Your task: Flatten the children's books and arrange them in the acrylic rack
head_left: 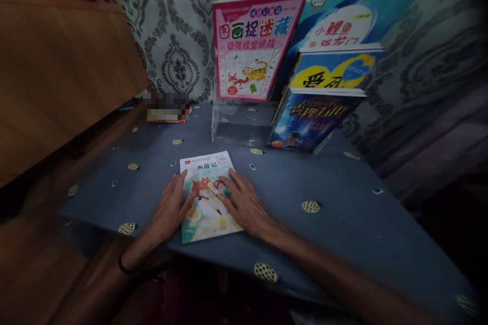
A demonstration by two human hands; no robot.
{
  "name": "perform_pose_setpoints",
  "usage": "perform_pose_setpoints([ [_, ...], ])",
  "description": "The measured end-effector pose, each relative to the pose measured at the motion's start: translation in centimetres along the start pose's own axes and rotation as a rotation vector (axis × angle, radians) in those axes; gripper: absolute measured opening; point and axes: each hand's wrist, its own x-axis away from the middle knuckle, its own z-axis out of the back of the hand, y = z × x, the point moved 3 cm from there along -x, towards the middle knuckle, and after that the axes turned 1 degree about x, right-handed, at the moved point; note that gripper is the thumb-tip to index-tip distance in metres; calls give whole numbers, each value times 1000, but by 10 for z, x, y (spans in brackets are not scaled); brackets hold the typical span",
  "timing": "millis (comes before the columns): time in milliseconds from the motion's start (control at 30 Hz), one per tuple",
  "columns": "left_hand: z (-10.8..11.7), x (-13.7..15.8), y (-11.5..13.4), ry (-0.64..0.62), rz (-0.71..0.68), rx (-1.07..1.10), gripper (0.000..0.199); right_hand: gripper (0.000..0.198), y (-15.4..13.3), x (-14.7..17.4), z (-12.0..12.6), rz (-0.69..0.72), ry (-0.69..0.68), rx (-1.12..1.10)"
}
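Note:
A thin picture-covered book [209, 208] lies closed and face up near the front edge of the table. Its cover is white and green, with a painted figure and Chinese characters. My left hand [170, 208] rests along the book's left edge, fingers stretched out and thumb on the cover. On the other side, my right hand [244, 202] lies flat over the right edge, its fingers spread on the cover. Neither hand is wrapped round the book.
The table [152, 188] has a blue-grey cloth with yellow pineapples. Behind the book stands a clear acrylic rack [240, 129] with a pink book [255, 45], a dark blue book [308, 119] and several others. A small pile of books [168, 114] sits back left, near a wooden cabinet [64, 71].

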Motion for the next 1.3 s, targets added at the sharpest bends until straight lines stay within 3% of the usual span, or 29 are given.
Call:
perform_pose_setpoints([
  [100, 1, -8, 3, 109, 175, 481, 64, 50, 3, 1, 0, 11, 28, -40],
  [200, -5, -14, 8, 267, 457, 984, 59, 52, 8, 4, -1, 12, 61, -112],
  [300, -17, -21, 22, 199, 680, 1335, 42, 57, 13, 6, -5, -5, 117, -194],
  [400, -18, -30, 41, 104, 713, 1468, 26, 68, 19, 5, -7, -91, 210, -295],
  [533, -5, -44, 67, 73, 552, 1537, 24, 80, 21, -7, 6, -227, 416, -455],
  [600, 3, -53, 76, 52, 433, 1550, 32, 78, 18, -17, 22, -241, 508, -543],
  [700, 12, -66, 74, 66, 317, 1526, 46, 64, 11, -29, 52, -153, 558, -700],
  [800, 18, -75, 55, 56, 263, 1436, 61, 47, 4, -32, 73, -7, 524, -789],
  [900, 23, -75, 32, -17, 220, 1316, 70, 33, -4, -26, 79, 78, 429, -723],
  [1067, 49, -68, 15, -157, 32, 824, 57, 24, -12, -19, 81, 57, 281, -587],
  [1167, 69, -70, 18, -157, -96, 513, 48, 22, -15, -21, 90, 93, 220, -598],
  [1300, 83, -81, 33, -154, -141, 400, 50, 26, -14, -30, 104, 95, 158, -677],
])
